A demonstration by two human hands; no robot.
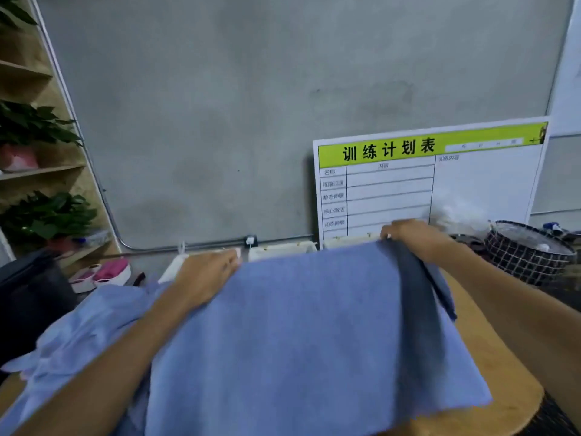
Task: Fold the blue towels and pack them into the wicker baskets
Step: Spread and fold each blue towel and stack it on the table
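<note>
A blue towel point(308, 335) is hanging spread over the wooden bench point(490, 357), its long axis running toward the person. The left hand point(204, 278) and right hand point(412, 237) are each pinching a far corner in their grip, level and equally near.

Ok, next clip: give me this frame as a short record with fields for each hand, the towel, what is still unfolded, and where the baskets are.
left hand: grips the far left corner of the blue towel
right hand: grips its far right corner
towel state: held up and spread over the wooden table, right edge doubled over
unfolded: heap of blue towels at left
baskets: pale rims just behind the towel's top edge, contents hidden
</note>
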